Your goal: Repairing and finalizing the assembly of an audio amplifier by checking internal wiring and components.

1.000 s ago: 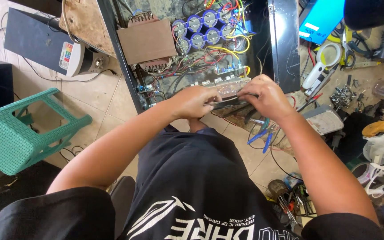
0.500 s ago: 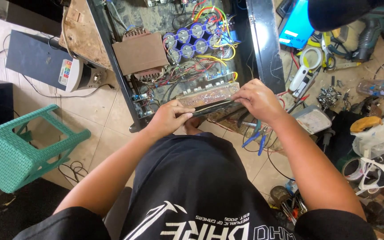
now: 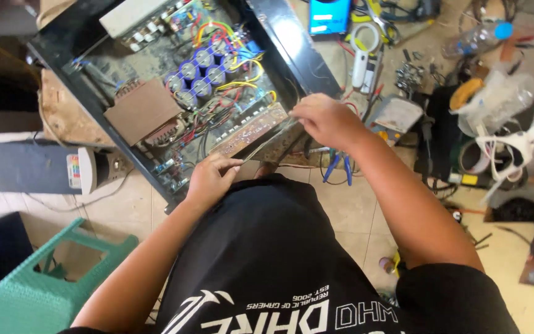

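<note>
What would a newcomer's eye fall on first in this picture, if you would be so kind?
Probably the open black metal chassis at top centre, packed with blue cylindrical capacitors and tangled coloured wires. Both bare hands work at its near edge: the left hand and the right hand at either end of a long brown circuit board. A green woven plastic stool stands at bottom left.

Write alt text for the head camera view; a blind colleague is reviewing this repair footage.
Seen from above, a person's left hand and right hand grip the ends of a long circuit board at the near edge of an opened black electronics chassis holding blue capacitors and a brown transformer. Blue-handled pliers, tools and a green plastic stool surround it on the tiled floor.
</note>
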